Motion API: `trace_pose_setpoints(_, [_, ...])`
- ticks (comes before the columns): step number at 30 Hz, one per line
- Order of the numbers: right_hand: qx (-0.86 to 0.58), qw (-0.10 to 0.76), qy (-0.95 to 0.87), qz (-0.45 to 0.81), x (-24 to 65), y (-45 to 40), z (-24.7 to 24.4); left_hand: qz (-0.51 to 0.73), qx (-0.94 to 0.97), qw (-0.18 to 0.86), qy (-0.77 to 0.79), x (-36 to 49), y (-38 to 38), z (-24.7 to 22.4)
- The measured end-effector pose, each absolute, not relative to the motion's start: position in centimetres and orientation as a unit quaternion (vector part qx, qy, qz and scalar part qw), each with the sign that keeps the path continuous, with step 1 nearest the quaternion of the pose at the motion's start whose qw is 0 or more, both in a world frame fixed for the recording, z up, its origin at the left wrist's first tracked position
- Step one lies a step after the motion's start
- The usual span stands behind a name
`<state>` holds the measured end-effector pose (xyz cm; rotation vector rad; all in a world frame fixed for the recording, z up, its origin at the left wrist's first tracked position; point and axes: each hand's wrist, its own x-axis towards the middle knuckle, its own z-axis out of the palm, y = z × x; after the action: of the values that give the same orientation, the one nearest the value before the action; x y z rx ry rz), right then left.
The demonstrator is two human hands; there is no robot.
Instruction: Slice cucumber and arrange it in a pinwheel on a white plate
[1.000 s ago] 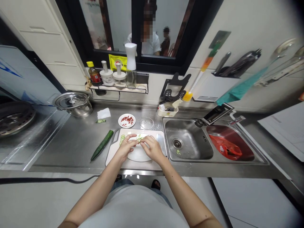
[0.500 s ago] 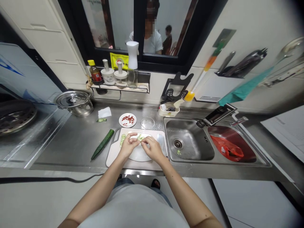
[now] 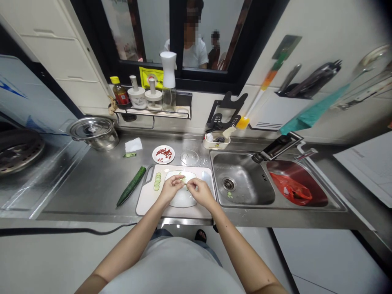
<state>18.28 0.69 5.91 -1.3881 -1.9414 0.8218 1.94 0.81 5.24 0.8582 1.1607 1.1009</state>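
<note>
Over a white plate (image 3: 183,201) my left hand (image 3: 171,188) and my right hand (image 3: 200,192) meet, fingertips pinched close together. Between them shows a bit of pale green cucumber slice (image 3: 184,179), partly covered by the fingers; both hands seem to grip it. The plate rests on a light cutting board (image 3: 145,203). A short row of overlapping cucumber slices (image 3: 157,182) lies on the board, left of the plate. Left of the board, a whole dark green cucumber (image 3: 131,186) lies slanted on the steel counter.
Behind the board stands a small plate of red pieces (image 3: 163,154). White paper (image 3: 133,144) and green scraps (image 3: 130,155) lie further left, near a lidded steel pot (image 3: 97,132). To the right is a sink (image 3: 245,179) with a tap (image 3: 306,154) and a red plastic bag (image 3: 292,190).
Both hands have shifted slightly right over the plate, fingertips still together. The row of slices on the board now shows more fully beside the left hand. The view has moved a little.
</note>
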Motion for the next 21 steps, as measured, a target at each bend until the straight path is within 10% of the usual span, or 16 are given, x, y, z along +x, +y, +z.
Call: trace_pose_setpoints(21, [-0.606, 0.147, -0.725, 0.294, 20.3, -0.1, 1.1, 0.381, 0.392, 0.625, 0.557, 4.5, 2.1, -1.8])
